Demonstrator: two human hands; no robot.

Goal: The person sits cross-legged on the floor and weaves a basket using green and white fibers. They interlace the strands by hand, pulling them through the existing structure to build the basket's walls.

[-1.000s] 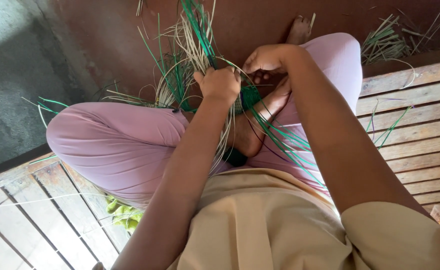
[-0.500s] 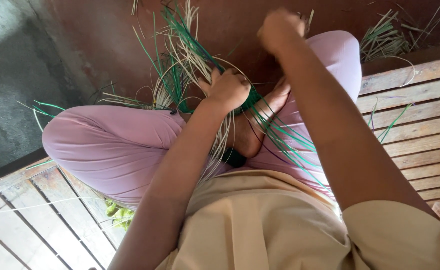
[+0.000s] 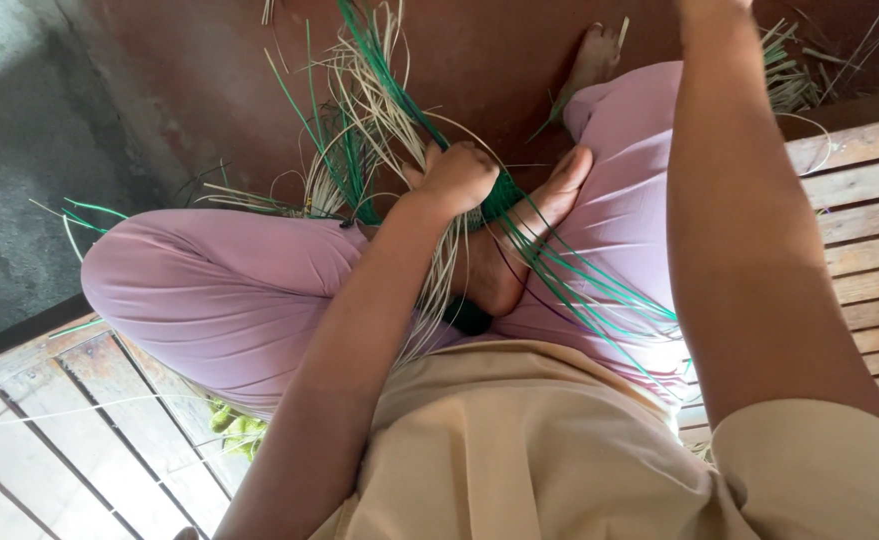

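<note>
Here the bundle of green and pale strands sits above the crossed legs, by the bare foot. The left hand is clenched around it. The right hand is raised to the top edge, mostly cut off; its grip cannot be told. Wooden slats lie beneath.

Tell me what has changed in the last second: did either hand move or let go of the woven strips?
The right hand left the bundle of green and pale strips, rose and is now out of the frame; only the right forearm shows. The left hand stayed clenched on the bundle, and the crossed legs did not move.
</note>
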